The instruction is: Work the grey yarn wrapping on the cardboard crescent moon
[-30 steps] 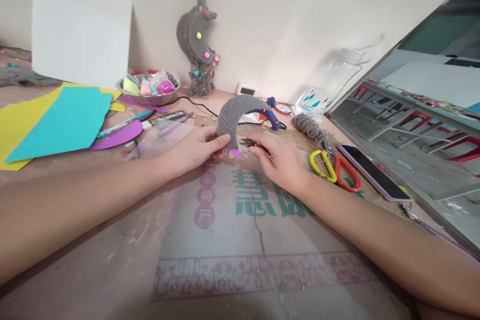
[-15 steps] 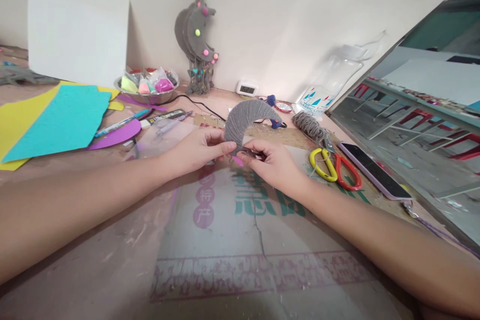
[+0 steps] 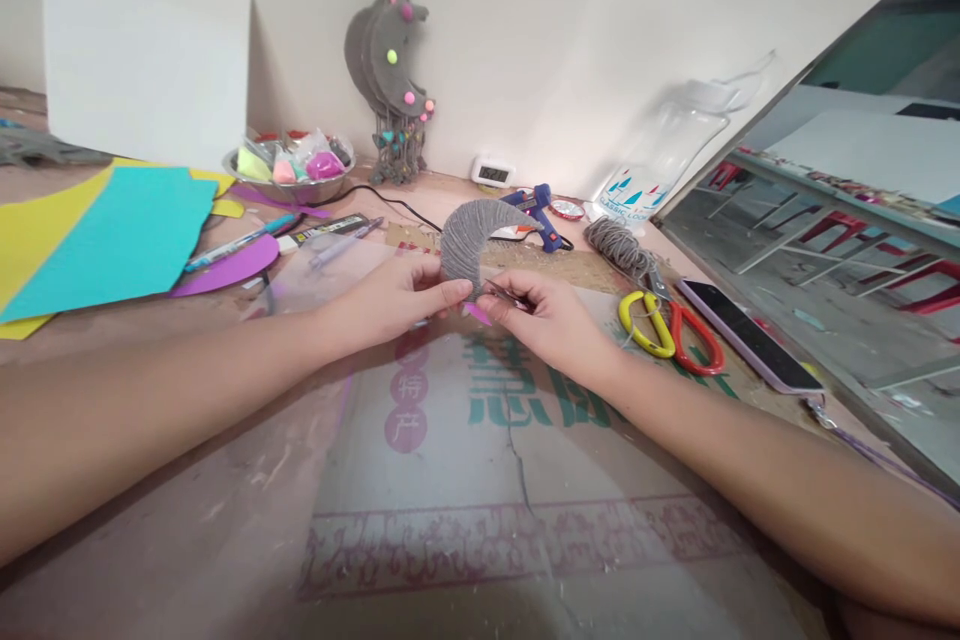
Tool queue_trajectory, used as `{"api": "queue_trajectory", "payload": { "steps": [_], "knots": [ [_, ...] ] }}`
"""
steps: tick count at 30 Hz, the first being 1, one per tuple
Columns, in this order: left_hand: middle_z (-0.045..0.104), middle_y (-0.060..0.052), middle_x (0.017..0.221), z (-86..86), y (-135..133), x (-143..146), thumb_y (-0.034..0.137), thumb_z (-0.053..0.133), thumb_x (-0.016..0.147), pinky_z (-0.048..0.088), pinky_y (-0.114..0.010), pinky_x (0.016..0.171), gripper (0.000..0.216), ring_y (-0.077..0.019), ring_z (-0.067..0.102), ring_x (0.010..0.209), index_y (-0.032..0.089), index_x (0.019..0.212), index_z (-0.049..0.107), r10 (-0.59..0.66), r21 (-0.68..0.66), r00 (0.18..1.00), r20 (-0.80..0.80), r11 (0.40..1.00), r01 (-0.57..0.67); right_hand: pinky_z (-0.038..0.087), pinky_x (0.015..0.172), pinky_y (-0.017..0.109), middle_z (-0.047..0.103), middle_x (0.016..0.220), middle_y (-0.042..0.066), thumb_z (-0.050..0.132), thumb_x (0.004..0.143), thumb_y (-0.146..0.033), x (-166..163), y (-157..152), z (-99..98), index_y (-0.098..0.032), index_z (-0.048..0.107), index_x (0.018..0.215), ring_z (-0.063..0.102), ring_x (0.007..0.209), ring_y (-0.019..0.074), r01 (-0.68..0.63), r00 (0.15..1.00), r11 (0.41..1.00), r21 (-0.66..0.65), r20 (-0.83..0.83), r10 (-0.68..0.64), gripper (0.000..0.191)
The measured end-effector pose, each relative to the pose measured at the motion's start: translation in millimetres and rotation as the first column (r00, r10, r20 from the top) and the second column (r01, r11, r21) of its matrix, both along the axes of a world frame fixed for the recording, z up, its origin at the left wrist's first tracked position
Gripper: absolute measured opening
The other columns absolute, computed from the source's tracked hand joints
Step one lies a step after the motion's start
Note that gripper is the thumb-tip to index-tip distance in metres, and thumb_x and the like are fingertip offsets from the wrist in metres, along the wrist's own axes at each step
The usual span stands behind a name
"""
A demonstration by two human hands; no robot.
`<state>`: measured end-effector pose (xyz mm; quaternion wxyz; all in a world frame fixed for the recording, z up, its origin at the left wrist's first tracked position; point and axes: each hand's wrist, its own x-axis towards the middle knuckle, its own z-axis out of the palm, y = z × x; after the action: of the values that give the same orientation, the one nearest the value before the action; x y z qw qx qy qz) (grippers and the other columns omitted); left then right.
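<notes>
A crescent moon shape (image 3: 466,238) wound with grey yarn stands above the table in front of me. My left hand (image 3: 424,292) pinches its lower left edge between thumb and fingers. My right hand (image 3: 536,308) is closed close beside the lower tip, with a thin dark item between thumb and fingers that I cannot make out. A small purple piece (image 3: 477,313) shows under the crescent's lower end, between the two hands. Behind the crescent lies a blue glue gun (image 3: 551,232), partly hidden by it.
Scissors (image 3: 671,330), a grey yarn bundle (image 3: 619,248) and a phone (image 3: 750,335) lie right. Left are coloured sheets (image 3: 112,240), pens and a metal bowl (image 3: 289,188) of clay packets. A decorated moon hanging (image 3: 394,60), clock (image 3: 493,170) and clear jug (image 3: 660,155) are behind.
The crescent has shifted slightly left and turned a little, so more of the glue gun shows behind it. Both hands keep nearly the same place and grip.
</notes>
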<state>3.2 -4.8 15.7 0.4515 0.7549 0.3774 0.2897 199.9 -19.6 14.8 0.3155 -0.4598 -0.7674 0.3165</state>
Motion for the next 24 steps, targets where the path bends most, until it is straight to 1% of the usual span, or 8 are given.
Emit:
{"api": "queue_trajectory", "payload": {
  "steps": [3,6,10,13,15,18,21,24],
  "knots": [
    [0.045,0.004,0.061,-0.7,0.1,-0.6,0.041,0.049,0.088,0.032,-0.021,0.048,0.030,-0.0075,0.043,0.051,0.016,0.070,0.050,-0.019,-0.002,1.000,-0.006,1.000,0.019,0.032,0.050,0.021,0.047,0.061,-0.003,0.056,0.083,-0.034,0.0,0.0,-0.3,-0.016,0.061,0.075,0.038,0.055,0.0081,0.003,1.000,1.000,-0.002,0.016,-0.003,0.020],
    [0.050,0.003,0.067,-1.8,1.4,-1.5,0.042,0.051,0.087,0.033,-0.021,0.050,0.029,-0.0087,0.046,0.056,0.015,0.076,0.053,-0.031,0.010,0.999,-0.029,0.999,0.032,0.032,0.051,0.021,0.048,0.062,-0.003,0.053,0.084,-0.029,0.2,-0.7,-0.8,-0.016,0.059,0.074,0.039,0.056,0.0079,-0.024,0.999,0.999,0.021,0.029,0.023,0.018],
    [0.049,0.003,0.065,-1.6,1.8,-1.6,0.040,0.051,0.087,0.034,-0.021,0.051,0.029,-0.0085,0.045,0.057,0.015,0.071,0.052,-0.014,-0.015,1.000,-0.009,1.000,0.014,0.032,0.051,0.021,0.048,0.063,-0.003,0.051,0.086,-0.030,1.9,-0.5,-0.4,-0.016,0.059,0.077,0.039,0.055,0.0077,-0.046,0.999,0.997,0.054,0.032,0.045,0.018],
    [0.048,0.004,0.063,-2.1,1.3,-1.6,0.037,0.052,0.087,0.033,-0.020,0.049,0.027,-0.0072,0.043,0.053,0.015,0.070,0.052,0.001,-0.088,0.998,0.065,0.996,0.005,0.037,0.055,0.022,0.053,0.070,-0.001,0.052,0.087,-0.036,8.0,1.9,0.4,-0.015,0.059,0.087,0.045,0.059,0.0096,-0.054,0.997,0.980,0.193,0.066,0.042,0.022],
    [0.049,0.003,0.063,-3.2,1.5,-1.9,0.039,0.053,0.086,0.033,-0.020,0.049,0.028,-0.0070,0.043,0.052,0.015,0.071,0.053,0.018,-0.117,0.996,0.090,0.993,-0.007,0.041,0.060,0.024,0.058,0.078,0.002,0.050,0.089,-0.039,14.5,4.4,0.4,-0.015,0.058,0.096,0.051,0.066,0.0124,-0.094,0.988,0.927,0.362,0.147,0.043,0.027],
    [0.050,0.003,0.064,-4.5,2.1,-2.4,0.042,0.054,0.085,0.033,-0.020,0.048,0.030,-0.0072,0.042,0.052,0.015,0.071,0.053,0.038,-0.125,0.995,0.096,0.992,-0.026,0.044,0.070,0.029,0.064,0.089,0.007,0.046,0.093,-0.036,23.0,7.5,-0.5,-0.016,0.058,0.106,0.058,0.080,0.0173,-0.208,0.934,0.799,0.563,0.357,-0.008,0.027],
    [0.049,0.003,0.063,-3.8,1.8,-2.3,0.043,0.055,0.084,0.033,-0.020,0.047,0.031,-0.0072,0.041,0.052,0.016,0.069,0.052,0.049,-0.124,0.993,0.103,0.992,-0.036,0.045,0.075,0.031,0.066,0.092,0.008,0.044,0.095,-0.032,26.0,8.4,-1.2,-0.016,0.059,0.109,0.060,0.087,0.0198,-0.288,0.873,0.700,0.653,0.479,-0.088,0.026],
    [0.048,0.004,0.061,-2.1,1.3,-1.9,0.043,0.055,0.084,0.032,-0.020,0.047,0.032,-0.0069,0.040,0.050,0.016,0.068,0.052,0.060,-0.124,0.993,0.099,0.991,-0.048,0.045,0.073,0.030,0.067,0.089,0.008,0.042,0.096,-0.031,25.1,8.1,-1.4,-0.014,0.061,0.106,0.061,0.083,0.0191,-0.292,0.860,0.648,0.704,0.490,-0.145,0.028]
  ]
}}
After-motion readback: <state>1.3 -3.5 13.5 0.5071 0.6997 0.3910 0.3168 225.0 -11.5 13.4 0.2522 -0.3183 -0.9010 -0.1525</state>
